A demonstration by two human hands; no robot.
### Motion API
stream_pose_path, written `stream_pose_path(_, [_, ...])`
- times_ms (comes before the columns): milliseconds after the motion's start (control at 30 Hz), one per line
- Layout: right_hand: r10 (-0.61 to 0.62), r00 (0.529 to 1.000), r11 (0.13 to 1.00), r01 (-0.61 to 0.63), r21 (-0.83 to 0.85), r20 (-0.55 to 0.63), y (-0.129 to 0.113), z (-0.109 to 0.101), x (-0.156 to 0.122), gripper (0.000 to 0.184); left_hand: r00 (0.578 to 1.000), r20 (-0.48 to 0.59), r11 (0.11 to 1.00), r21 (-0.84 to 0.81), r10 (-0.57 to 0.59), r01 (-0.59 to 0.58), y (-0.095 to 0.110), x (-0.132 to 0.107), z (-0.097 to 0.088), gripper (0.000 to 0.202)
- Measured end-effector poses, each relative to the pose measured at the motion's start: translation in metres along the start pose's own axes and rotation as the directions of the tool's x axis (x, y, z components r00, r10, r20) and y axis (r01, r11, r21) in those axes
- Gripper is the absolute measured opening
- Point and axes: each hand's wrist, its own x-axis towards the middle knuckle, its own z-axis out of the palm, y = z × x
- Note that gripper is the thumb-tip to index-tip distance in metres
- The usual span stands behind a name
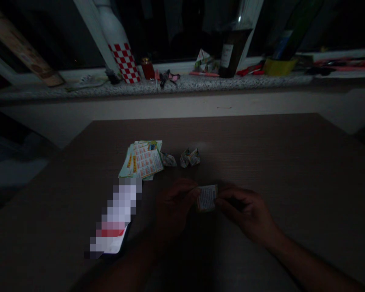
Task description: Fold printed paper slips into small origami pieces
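A small printed paper [207, 198], roughly square and perhaps folded, is held a little above the table between my two hands. My left hand [177, 205] pinches its left edge between thumb and fingers. At the right edge, my right hand [246, 207] grips it the same way. Beyond the hands lie a folded paper piece [190, 157] with pointed tips and a flatter folded paper [168, 159]. Several printed sheets with calendar-like grids [147, 163] lie fanned in a pile to the left. The light is dim, so fine creases are hard to make out.
A lit phone [114, 243], its screen blurred out, lies left of my left arm. Along the granite windowsill [197, 82] stand a red-checked white bottle [126, 61], a dark labelled bottle [228, 56], a small red jar [147, 69] and a yellow tape roll [280, 67].
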Motion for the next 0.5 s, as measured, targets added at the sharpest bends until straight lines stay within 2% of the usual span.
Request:
stream_pose_path(200, [0.057,0.998,0.998,-0.057,0.003,0.011,0.0027,0.0005,-0.0001,0.01,1.0,-0.013,0.999,-0.025,-0.027,0.027,-0.0005,0.0001,-0.0008,0.006])
stream_pose_path(333, [0.075,0.997,0.995,-0.074,-0.064,0.021,0.0037,0.0006,-0.0005,0.015,0.999,-0.016,0.998,-0.037,-0.043,0.042,-0.0013,-0.0005,-0.0016,0.006])
stream_pose_path(500, [0.106,0.994,0.993,-0.106,-0.045,0.02,0.0024,0.0009,-0.0012,0.016,0.997,-0.046,0.997,-0.049,-0.067,0.065,-0.0009,-0.0004,-0.0007,0.007])
